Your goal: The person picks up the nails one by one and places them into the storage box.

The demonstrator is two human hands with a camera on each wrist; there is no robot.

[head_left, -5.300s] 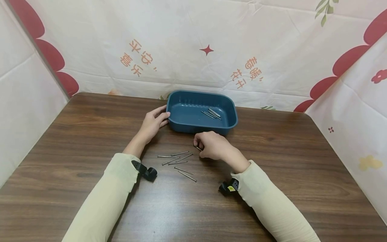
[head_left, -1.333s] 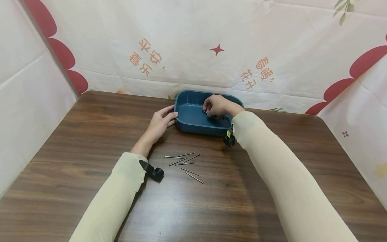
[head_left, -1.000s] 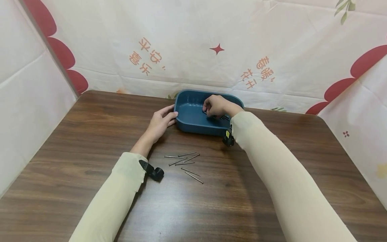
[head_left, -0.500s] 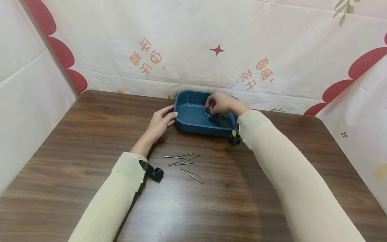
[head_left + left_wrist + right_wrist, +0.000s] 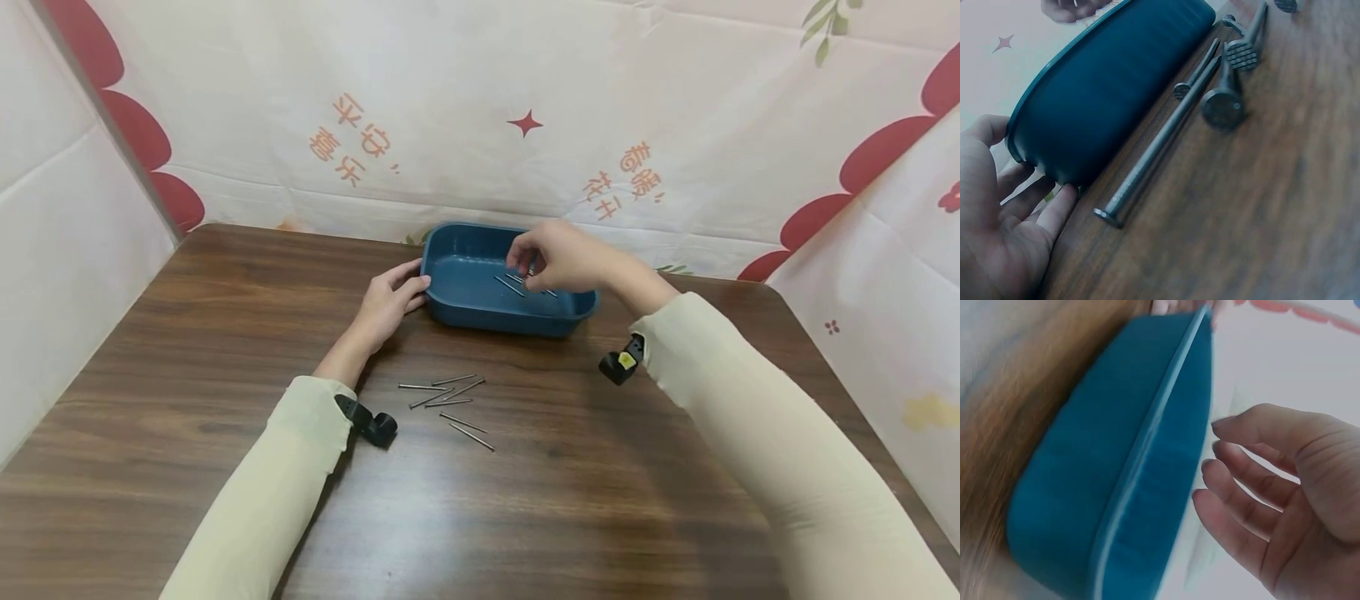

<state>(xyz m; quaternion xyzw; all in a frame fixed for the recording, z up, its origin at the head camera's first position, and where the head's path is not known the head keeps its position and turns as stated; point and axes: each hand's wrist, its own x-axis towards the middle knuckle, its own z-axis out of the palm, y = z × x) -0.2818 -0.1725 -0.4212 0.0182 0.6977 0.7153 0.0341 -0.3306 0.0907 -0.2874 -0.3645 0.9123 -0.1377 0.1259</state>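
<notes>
Right hand over the blue plastic tray, fingers parted, nothing held. Left hand rests loosely against tray's left end. Several nails inside, right half; seven loose nails nearer on tabletop. Step: likely between nails while loading. Next probably calls for reaching near-left, pinching one.

a path runs between loose nails and tray, whose left end the left hand blocks.
</notes>
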